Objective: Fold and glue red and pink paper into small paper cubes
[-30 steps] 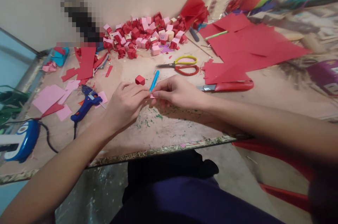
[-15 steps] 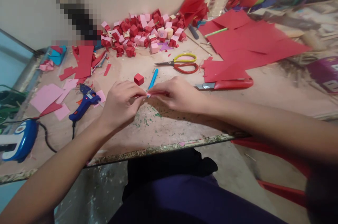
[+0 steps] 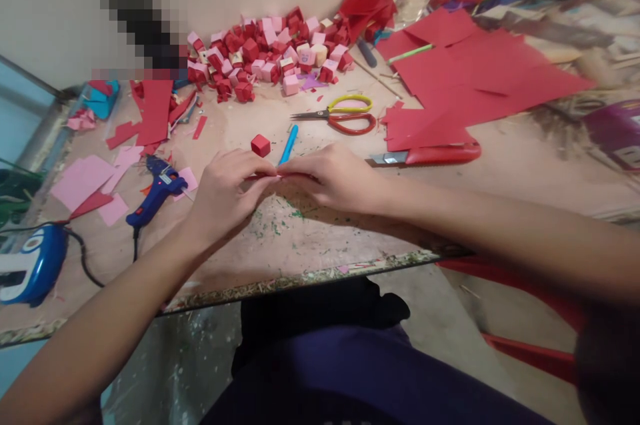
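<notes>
Just inside the worktop's (image 3: 215,271) near edge, the left forearm (image 3: 135,298) passes close to the cord (image 3: 135,245) of the glue gun (image 3: 157,188); a backward sweep might snag it and drag the gun edgeward. Further in, green crumbs (image 3: 295,215) could cling to anything tacky. And here's the action: left hand (image 3: 225,186) and right hand (image 3: 333,178) meet well in from the near edge, fingers closed in a tight pinch on a small pink piece (image 3: 279,176), nearly all hidden! Uneven pressure could crease it or pop it loose. Just beyond, the blue stick (image 3: 289,145) and a red cube (image 3: 261,145) sit within a knuckle's nudge. Watch the knife (image 3: 440,154), blade towards the right hand: a careless reach risks a cut. Then the scissors (image 3: 350,119), and by the far edge heaped paper cubes (image 3: 270,55) that a bump might topple.
</notes>
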The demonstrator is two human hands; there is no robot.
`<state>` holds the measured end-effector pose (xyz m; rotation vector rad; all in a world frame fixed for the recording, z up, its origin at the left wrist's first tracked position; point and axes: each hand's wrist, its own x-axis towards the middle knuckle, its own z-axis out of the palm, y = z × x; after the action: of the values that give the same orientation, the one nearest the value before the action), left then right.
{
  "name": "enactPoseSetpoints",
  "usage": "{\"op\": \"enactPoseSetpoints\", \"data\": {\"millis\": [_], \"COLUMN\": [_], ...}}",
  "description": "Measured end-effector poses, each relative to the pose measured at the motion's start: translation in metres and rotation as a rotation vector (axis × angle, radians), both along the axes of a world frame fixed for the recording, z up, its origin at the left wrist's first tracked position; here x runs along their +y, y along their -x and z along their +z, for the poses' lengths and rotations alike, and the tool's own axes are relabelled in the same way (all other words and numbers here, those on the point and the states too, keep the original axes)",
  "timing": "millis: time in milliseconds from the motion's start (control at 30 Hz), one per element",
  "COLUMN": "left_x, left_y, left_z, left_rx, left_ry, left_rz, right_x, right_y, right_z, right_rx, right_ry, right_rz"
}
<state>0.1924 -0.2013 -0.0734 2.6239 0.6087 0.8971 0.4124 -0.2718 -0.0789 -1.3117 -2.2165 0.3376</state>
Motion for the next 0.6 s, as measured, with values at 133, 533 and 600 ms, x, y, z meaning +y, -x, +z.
{"op": "enactPoseSetpoints", "data": {"millis": [133, 533, 600], "left_x": [-0.0005, 0.0026, 0.0023], "left_y": [0.0010, 0.0011, 0.0012], "left_z": [0.0014, 0.0004, 0.0021], "left_rx": [-0.006, 0.061, 0.062], "left_ry": [0.019, -0.040, -0.054], "left_rz": [0.003, -0.013, 0.004], "right_x": [0.0007, -0.0004, -0.0004], "right_y": [0.0006, 0.0021, 0.0019], "right_z": [0.0010, 0.0006, 0.0015], "right_rx": [-0.058, -0.045, -0.029], "right_ry": [-0.009, 0.017, 0.029], "right_rz": [-0.024, -0.069, -0.090]}}
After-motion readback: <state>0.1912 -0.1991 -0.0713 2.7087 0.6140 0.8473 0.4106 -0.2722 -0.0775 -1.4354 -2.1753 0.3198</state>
